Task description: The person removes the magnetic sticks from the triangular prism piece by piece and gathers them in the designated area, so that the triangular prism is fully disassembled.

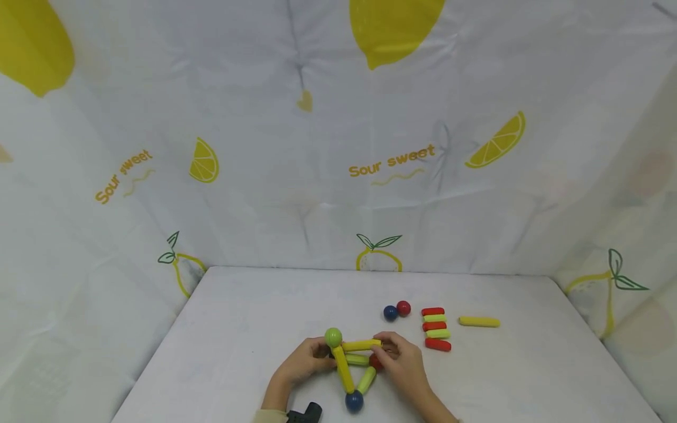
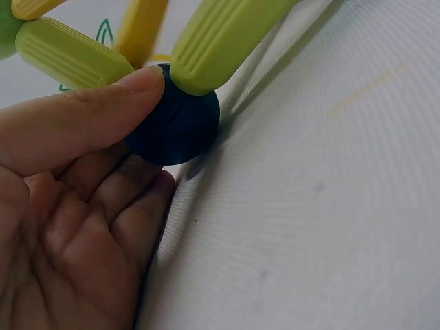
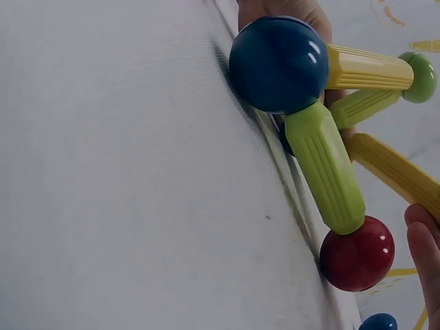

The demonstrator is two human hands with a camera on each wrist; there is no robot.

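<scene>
White tabletop [image 1: 233, 317]: yellow rod [image 1: 359, 345], 1 end in the right grip [image 1: 404, 359].

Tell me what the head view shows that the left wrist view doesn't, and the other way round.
Only the head view: the right hand, a partly hidden red ball beside it, the loose blue and red balls, the column of short rods, and a loose yellow rod.

Only the left wrist view: the left palm and a clear look at the blue ball under the thumb.

Both: the left hand, the green ball, yellow and light-green rods, and the white tabletop.
</scene>
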